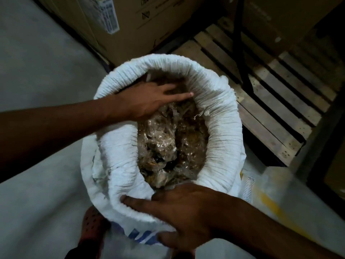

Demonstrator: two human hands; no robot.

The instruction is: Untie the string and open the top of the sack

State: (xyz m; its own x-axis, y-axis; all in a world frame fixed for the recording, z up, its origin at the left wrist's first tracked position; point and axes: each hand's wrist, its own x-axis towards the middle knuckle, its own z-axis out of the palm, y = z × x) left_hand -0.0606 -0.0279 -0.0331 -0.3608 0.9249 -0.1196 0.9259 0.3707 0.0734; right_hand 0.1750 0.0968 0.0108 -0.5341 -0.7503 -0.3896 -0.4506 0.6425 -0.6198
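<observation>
A white woven sack (222, 116) stands upright on the floor, its top rolled down into a thick rim and its mouth wide open. Inside lies crinkled clear plastic over brownish contents (168, 143). My left hand (147, 101) reaches across the far left of the rim, fingers spread flat over the plastic inside. My right hand (186, 212) rests on the near rim, fingers spread along the rolled fabric, thumb down on the sack's outer side. No string is visible.
Cardboard boxes (119, 25) stack behind the sack. A wooden pallet (270, 101) lies on the right, with a dark metal frame (240, 58) over it. Grey concrete floor (37, 71) spreads to the left. A red perforated shoe (93, 228) shows at the bottom.
</observation>
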